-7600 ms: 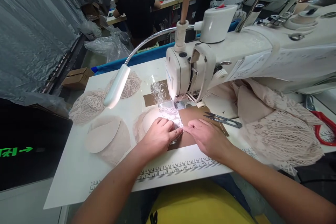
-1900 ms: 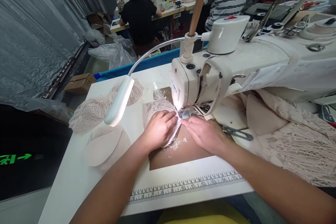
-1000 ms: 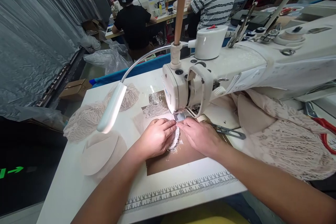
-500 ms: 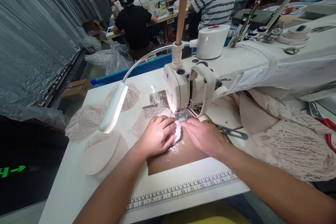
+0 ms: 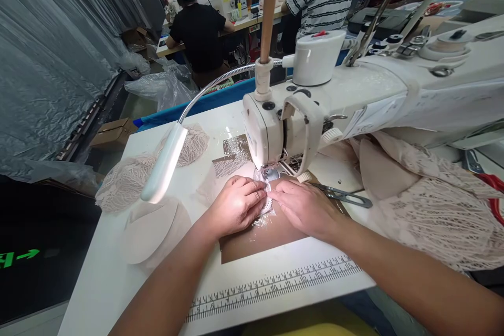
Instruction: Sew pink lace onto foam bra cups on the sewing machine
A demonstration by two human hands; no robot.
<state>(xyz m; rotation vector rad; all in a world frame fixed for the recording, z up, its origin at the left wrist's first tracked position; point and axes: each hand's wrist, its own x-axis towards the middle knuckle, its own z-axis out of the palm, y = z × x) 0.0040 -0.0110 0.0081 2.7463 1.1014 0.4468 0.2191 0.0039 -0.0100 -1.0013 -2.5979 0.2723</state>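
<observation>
A: Trying to work out how far along this is. Worktop under everything, big white sewing machine just beyond the hands... then what?

B: Partway through a seam, I reckon. There's a beige lace heap off to the right of the hands, two lace cups out left and farther away, plus a smooth round piece closer in on the left. No clue which of those are done or waiting.

A: And the hands?

B: Left hand is bent over, fingers close together, pressing on the lace piece. Right hand is loosely curled, fingertips at its edge. Can't tell if either is actually pinching it.

A: So where's the piece, and what's it look like?

B: Up by the needle area, partly under the left hand, spreading out beyond it. Pale pinkish-beige, openwork, kinda thin and floppy-looking. A whitish lacy trim pokes out between the hands on the near side; I'd guess that stretch is left to sew. Stitches are too small to see, so I can't swear to what's finished.
</observation>
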